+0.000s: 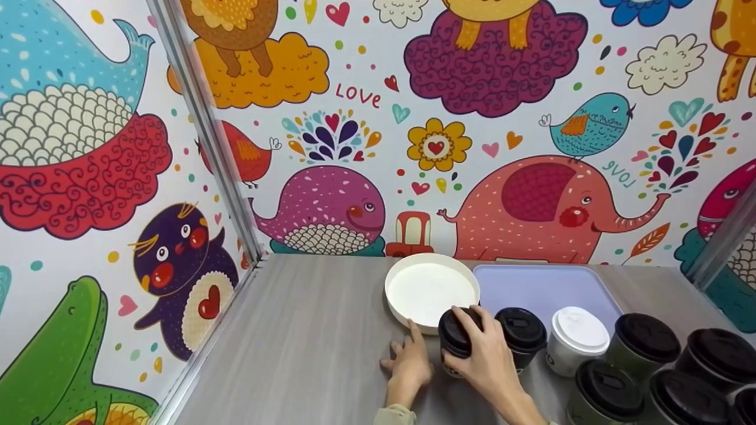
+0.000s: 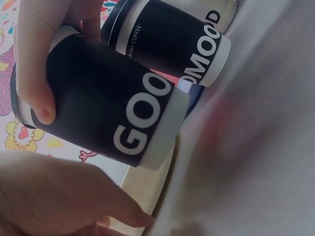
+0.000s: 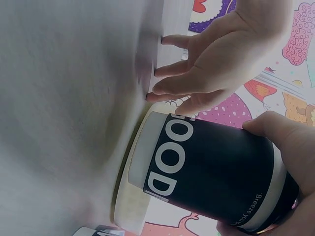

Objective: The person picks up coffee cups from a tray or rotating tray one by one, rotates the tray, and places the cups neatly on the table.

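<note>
My right hand (image 1: 490, 360) grips a paper coffee cup (image 1: 453, 339) with a black lid, fingers over the lid and thumb on the near side. In the right wrist view this cup (image 3: 221, 167) has a dark sleeve with white lettering and a pale base; it looks raised a little off the table. Just behind it lies a round cream tray (image 1: 434, 289) with a low rim. My left hand (image 1: 407, 363) rests on the table, fingers spread, its index fingertip at the tray's near rim. Right of the held cup stands another black-lidded cup (image 1: 521, 330).
A white-lidded cup (image 1: 579, 336) stands farther right, with several black-lidded cups (image 1: 647, 339) beyond it. Behind them lies a lavender rectangular tray (image 1: 543, 283). Printed wall panels (image 1: 331, 136) border the grey table (image 1: 295, 342) at the back and left.
</note>
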`<state>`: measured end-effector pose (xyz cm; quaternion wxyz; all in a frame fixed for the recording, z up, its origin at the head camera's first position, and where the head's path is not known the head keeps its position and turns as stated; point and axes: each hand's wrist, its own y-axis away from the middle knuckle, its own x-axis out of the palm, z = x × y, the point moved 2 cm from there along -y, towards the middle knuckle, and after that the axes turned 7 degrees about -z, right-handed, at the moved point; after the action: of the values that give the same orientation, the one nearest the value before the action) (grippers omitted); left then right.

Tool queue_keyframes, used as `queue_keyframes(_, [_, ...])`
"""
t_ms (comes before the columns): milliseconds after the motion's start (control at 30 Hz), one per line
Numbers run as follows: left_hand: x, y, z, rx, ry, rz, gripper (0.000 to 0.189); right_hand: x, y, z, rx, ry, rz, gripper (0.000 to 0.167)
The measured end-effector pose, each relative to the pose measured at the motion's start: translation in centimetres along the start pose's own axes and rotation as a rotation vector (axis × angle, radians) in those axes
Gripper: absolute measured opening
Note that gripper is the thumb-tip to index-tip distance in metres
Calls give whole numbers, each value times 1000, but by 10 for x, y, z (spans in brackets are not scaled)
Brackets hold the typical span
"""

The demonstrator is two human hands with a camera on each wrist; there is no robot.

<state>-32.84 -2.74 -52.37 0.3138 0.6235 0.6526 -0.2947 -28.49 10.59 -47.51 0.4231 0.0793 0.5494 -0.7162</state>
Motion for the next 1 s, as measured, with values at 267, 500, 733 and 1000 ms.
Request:
queue_keyframes(267, [0,0,1,-2,3,-8,90,-3,3,2,15,4,18,79])
queue_keyframes(500, [-1,2,0,7,11,-10,89,-6,5,4,31,4,31,79])
queue_keyframes(733, [-1,2,1,8,14,-20,83,-9,7,7,20,-2,24,79])
queue_keyframes(1000, [0,2,-1,-5,11,-12,82,-9,10,6,16,-5,19,79])
